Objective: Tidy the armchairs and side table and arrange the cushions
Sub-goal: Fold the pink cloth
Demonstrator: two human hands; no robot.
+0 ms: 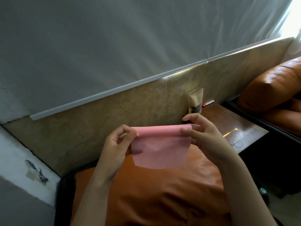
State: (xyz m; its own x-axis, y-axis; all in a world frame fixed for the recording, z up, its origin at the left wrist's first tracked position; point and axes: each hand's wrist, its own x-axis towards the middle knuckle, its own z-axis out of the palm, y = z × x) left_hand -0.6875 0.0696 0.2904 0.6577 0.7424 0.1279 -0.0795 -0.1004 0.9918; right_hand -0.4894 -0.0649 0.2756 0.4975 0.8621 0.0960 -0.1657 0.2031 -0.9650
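The left hand (117, 144) and the right hand (203, 136) are pinching the folded top edge of a pink sheet (161, 152), one at its 9 o'clock end and the other at its 3 o'clock end. The sheet is hanging over the orange cushion (162, 193). At 2 o'clock, the desk (236, 128) is carrying a brown paper bag (195, 101) and a red marker (208, 103).

Prob. lounge, leather armchairs (267, 88), wood side table (228, 121), curtain (114, 38)
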